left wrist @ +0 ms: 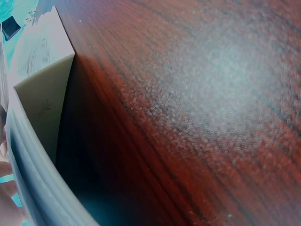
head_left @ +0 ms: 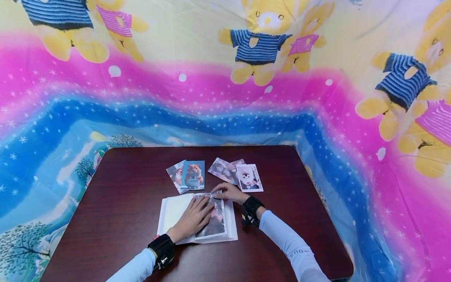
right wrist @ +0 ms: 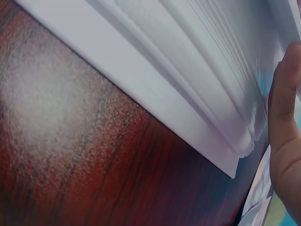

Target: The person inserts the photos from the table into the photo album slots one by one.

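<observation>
An open photo album (head_left: 172, 209) with white pages lies on the table. Its right-hand page carries a dark photo (head_left: 213, 225) with a pale border under clear plastic. My left hand (head_left: 192, 217) rests flat across the middle of the album, straight fingers spread over the photo's left part. At the photo's top edge my right hand (head_left: 230, 192) pinches it between thumb and bent fingers. In the right wrist view the right thumb (right wrist: 284, 103) lies beside the stacked page edges (right wrist: 202, 70). The left wrist view shows the album's near edge (left wrist: 40, 155) and a raised cover flap (left wrist: 49, 94).
Behind the album, two hamster pictures (head_left: 193, 176) overlap on the left. Several more loose photos (head_left: 249, 178) lie on the right, the front one white-bordered. The dark wooden table (head_left: 116, 219) has rounded corners. A printed bear curtain (head_left: 197, 98) hangs around it.
</observation>
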Demonstrator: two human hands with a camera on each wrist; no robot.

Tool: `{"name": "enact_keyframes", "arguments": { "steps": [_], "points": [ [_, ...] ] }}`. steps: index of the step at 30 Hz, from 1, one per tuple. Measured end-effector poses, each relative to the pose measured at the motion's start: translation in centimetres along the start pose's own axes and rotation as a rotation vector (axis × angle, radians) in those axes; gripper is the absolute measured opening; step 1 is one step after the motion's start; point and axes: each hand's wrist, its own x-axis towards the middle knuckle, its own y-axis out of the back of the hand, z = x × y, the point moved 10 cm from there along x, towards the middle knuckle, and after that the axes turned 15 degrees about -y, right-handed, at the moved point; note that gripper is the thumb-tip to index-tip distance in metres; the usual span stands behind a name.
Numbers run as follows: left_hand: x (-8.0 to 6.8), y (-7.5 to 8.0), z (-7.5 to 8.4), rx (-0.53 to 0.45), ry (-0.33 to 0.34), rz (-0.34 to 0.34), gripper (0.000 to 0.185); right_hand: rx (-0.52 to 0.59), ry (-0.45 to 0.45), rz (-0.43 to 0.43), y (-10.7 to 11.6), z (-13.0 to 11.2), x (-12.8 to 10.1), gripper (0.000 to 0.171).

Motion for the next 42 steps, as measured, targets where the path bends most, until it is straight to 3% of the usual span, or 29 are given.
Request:
{"name": "enact_keyframes", "arguments": {
  "steps": [4, 8, 11, 14, 19, 22, 24, 27, 30, 36, 42],
  "points": [
    [0.2, 0.4, -0.1, 0.01, -0.007, 0.014, 0.036, -0.011, 0.012, 0.021, 0.2, -0.4, -0.2, 0.024],
    [0.4, 0.9, -0.4, -0.016, 0.028, 0.029, 0.038, 0.076, -0.029, 0.049, 0.4, -0.8, -0.8, 0.033],
    [0.4, 1.7, -0.9, -0.111, 0.127, 0.064, 0.042, 0.245, -0.075, 0.067, -0.1, -1.1, -1.8, 0.041],
    [0.1, 3.0, -1.6, -0.274, 0.272, 0.136, 0.047, 0.409, -0.088, 0.063, -1.3, -1.9, -2.7, 0.044],
    [-0.7, 5.7, -2.8, -0.463, 0.467, 0.211, 0.056, 0.49, 0.016, 0.003, -5.1, -5.1, -4.0, 0.042],
    [-0.9, 7.4, -3.5, -0.459, 0.509, 0.208, 0.062, 0.387, 0.097, -0.042, -7.5, -7.1, -4.5, 0.04],
    [-1.2, 8.4, -3.9, -0.43, 0.513, 0.195, 0.066, 0.23, 0.151, -0.042, -9.2, -8.0, -4.7, 0.04],
    [-2.2, 9.1, -4.3, -0.393, 0.49, 0.175, 0.071, -0.019, 0.208, -0.009, -11.3, -8.6, -5.1, 0.042],
    [-3.2, 9.2, -4.6, -0.38, 0.447, 0.198, 0.074, -0.194, 0.249, 0.019, -12.4, -8.7, -5.3, 0.044],
    [-5.6, 9.1, -5.0, -0.358, 0.438, 0.259, 0.068, -0.358, 0.273, 0.044, -12.8, -8.0, -5.5, 0.044],
    [-7.2, 8.7, -5.4, -0.292, 0.44, 0.287, 0.065, -0.394, 0.239, 0.117, -10.8, -6.7, -5.5, 0.044]
  ]
}}
